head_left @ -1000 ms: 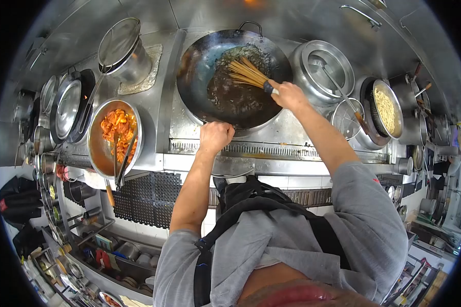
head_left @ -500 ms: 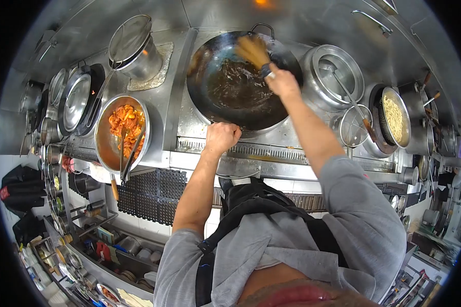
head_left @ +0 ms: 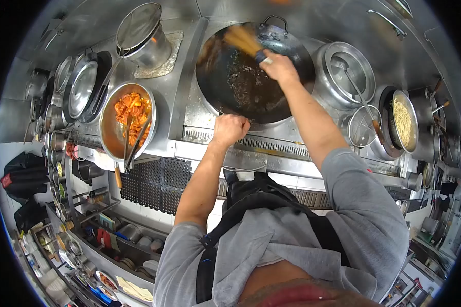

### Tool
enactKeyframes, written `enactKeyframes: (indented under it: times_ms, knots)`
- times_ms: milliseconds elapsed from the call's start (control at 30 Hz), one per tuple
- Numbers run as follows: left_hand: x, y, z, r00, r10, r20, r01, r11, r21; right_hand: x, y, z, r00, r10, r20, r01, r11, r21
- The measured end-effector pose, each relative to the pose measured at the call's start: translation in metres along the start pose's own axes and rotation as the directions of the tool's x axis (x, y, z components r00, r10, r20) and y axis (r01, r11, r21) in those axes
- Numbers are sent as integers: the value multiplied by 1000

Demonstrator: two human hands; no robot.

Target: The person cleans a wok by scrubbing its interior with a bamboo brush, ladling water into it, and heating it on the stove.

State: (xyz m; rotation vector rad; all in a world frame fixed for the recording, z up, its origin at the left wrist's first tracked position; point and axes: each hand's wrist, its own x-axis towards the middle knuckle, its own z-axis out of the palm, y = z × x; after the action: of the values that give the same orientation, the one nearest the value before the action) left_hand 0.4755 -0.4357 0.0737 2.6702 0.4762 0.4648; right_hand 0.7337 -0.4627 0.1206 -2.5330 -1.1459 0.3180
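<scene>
A large dark wok [head_left: 215, 77] sits on the stove in front of me, with dark wet liquid in its bottom. My right hand [head_left: 277, 65] is closed around the dark-wrapped end of a bamboo wok brush [head_left: 242, 41]. The brush's tan bristles are blurred by motion against the far left inside of the wok. At the near rim, my left hand [head_left: 231, 129] is closed in a fist on the wok; its grip point is hidden under the fingers. A loop handle [head_left: 275, 19] stands up from the far rim.
Left of the wok stand a metal bowl [head_left: 108, 125] of orange-red food with tongs, and a pot [head_left: 156, 53] topped by a strainer. To the right are a lidless metal pot [head_left: 322, 77] with a ladle, a wire skimmer [head_left: 362, 128] and a bowl of noodles [head_left: 404, 123].
The brush and my right hand have swept leftward across the wok, and the liquid has shifted. My left hand keeps its place at the rim. The whole view has shifted slightly.
</scene>
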Motion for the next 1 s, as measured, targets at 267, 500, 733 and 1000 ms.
enactKeyframes:
  times_ms: [267, 500, 733, 1000]
  knots:
    - [-3, 3, 1, 998, 11, -56, -12, 1000, -25, -123, 27, -19, 882, -238, 407, 149, 960, 238]
    - [-2, 1, 2, 994, 35, -102, -39, 998, -39, -80, 97, -89, 963, -86, 255, 139, 970, -198]
    - [-3, 0, 3, 994, 56, -89, -62, 996, -61, -44, 50, -42, 986, 42, -163, -67, 986, -152]
    - [-2, 2, 3, 1000, -22, 4, 22, 1000, 14, -87, 86, -137, 999, -38, -6, 35, 963, -267]
